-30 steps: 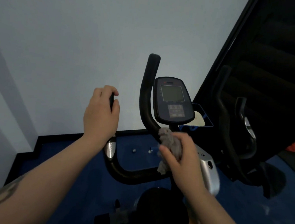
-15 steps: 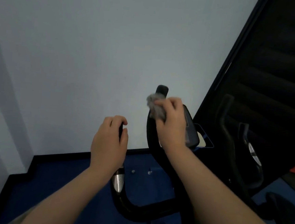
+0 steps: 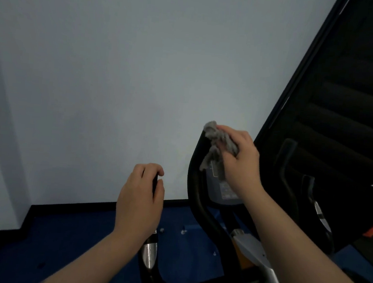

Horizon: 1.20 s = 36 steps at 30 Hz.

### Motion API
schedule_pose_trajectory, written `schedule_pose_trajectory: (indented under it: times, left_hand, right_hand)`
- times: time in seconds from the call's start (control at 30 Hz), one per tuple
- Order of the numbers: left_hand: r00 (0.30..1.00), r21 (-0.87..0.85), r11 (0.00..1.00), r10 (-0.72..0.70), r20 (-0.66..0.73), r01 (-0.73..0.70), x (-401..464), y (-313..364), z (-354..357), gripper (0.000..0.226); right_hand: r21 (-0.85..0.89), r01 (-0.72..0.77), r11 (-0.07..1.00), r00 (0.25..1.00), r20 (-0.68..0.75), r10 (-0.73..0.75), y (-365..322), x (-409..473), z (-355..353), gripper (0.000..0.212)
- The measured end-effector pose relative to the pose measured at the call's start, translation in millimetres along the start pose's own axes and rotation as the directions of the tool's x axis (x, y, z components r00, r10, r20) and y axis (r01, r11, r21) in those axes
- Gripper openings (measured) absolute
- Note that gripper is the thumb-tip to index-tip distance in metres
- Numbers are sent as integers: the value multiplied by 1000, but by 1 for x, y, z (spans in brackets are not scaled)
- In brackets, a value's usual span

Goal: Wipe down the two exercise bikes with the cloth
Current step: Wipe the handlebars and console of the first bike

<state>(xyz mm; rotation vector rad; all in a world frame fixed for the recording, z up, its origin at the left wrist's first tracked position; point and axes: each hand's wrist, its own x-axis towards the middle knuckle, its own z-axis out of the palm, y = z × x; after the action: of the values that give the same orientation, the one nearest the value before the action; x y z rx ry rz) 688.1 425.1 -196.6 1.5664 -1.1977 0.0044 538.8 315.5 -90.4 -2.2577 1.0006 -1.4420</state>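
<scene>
Right hand [image 3: 242,162] grip pinches the grey cloth [image 3: 218,144], bunched against the top of the right handlebar [image 3: 194,182] of the near bike, just above the console [image 3: 222,187]. Left hand [image 3: 141,196] grip is curled round the left handlebar grip [image 3: 154,185]. Cloth looks soft, light and floppy; best held wadded in the palm. Second bike [image 3: 290,184] stands right, untouched.

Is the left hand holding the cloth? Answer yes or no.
No, the grey cloth is bunched in the right hand; the left hand grips the left handlebar.
</scene>
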Motion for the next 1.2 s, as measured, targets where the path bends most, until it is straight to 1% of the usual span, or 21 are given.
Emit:
schedule_pose_trajectory:
  times: [0.07,0.13,0.23,0.3,0.37,0.43,0.47,0.57,0.63,0.67,0.7,0.77,0.83,0.87,0.9,0.93,0.97,1.0,1.03,1.13,1.2]
  left_hand:
    - [1000,-11,1000,-2,4,2,-1,0,1,18]
    - [1000,-6,1000,-1,-1,1,-1,0,2,18]
    - [1000,-6,1000,-9,2,9,0,1,2,18]
    - [1000,-20,1000,-11,-1,11,0,-1,2,20]
    - [1000,-25,1000,-7,5,7,-1,-1,3,22]
    - [1000,-28,1000,-1,1,1,-1,-1,2,21]
    - [1000,-24,1000,-2,2,2,-1,-1,1,20]
    - [1000,-13,1000,-7,-1,7,-2,0,1,19]
    - [1000,-14,1000,-2,-7,2,-2,0,0,19]
    - [1000,-15,1000,-1,-11,0,-1,0,0,19]
    - [1000,-14,1000,-1,-13,0,-1,0,1,19]
    - [1000,-12,1000,-11,-11,11,-1,0,2,18]
    - [1000,-10,1000,-17,-8,17,-1,0,1,17]
    - [1000,-4,1000,-16,-9,16,-1,0,0,17]
    - [1000,5,1000,-12,-9,12,-1,0,-1,16]
    - [1000,18,1000,-4,-4,4,-1,0,-2,16]
    - [1000,35,999,8,6,-9,-1,1,-3,15]
    - [1000,49,999,22,16,-23,-1,1,-5,14]
    - [999,59,998,33,24,-34,-1,1,-6,13]
    - [998,88,995,44,33,-47,1,1,-8,11]
    - [998,98,994,49,24,-52,0,2,-8,11]
  right_hand:
    - [95,-89,991,994,-53,95,-1,10,-4,26]
    - [186,-131,974,983,-106,153,-7,22,5,23]
    - [393,-262,881,936,-120,331,-5,2,31,15]
    - [375,-379,846,897,-77,436,5,-35,42,9]
    - [264,-456,850,883,17,469,13,-57,34,9]
    - [211,-435,876,899,45,435,18,-42,20,15]
    - [216,-410,886,908,6,419,16,-29,16,16]
    - [331,-357,874,911,-86,404,2,-6,25,15]
    - [336,-398,854,901,-31,432,4,-26,37,16]
    - [281,-420,863,902,25,431,8,-41,36,15]
    - [175,-428,887,904,93,417,15,-53,31,14]
    - [-56,-332,942,925,176,336,17,-61,12,8]
    - [-88,-103,991,992,70,109,2,-48,-1,20]
    - [-96,22,995,1000,6,-22,-9,-38,-2,27]
    - [-157,131,979,991,-21,-135,-17,-28,2,31]
    - [-284,204,937,977,5,-211,-23,-17,8,33]
    - [-434,227,872,973,58,-224,-29,-9,15,33]
    - [-555,211,805,977,104,-185,-30,-4,21,31]
    - [-621,200,758,979,145,-140,-30,-4,27,27]
    - [-662,237,711,953,300,-38,-23,-32,41,19]
    - [-632,265,728,917,398,12,-17,-56,44,19]
